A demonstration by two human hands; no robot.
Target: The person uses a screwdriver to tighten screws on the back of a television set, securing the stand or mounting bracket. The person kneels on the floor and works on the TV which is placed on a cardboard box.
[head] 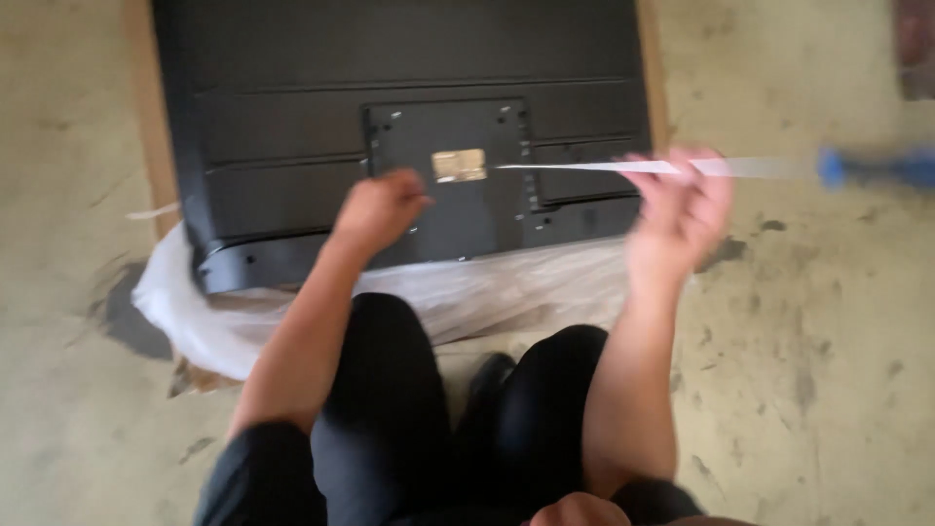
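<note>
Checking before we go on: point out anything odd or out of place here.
The flat black panel lies face down on the stained floor, with cardboard and crumpled plastic wrap under it. The right hand holds a screwdriver, blurred.

You have only one view here, from the camera worn on your head. It looks steeply down past your own knees and forearms onto the stained grey concrete floor [818,370]. It sits close: the large flat black panel with its ribbed plastic back [409,127] fills the upper middle and runs off the top edge. Fast motion blurs the right side of the view.
</note>
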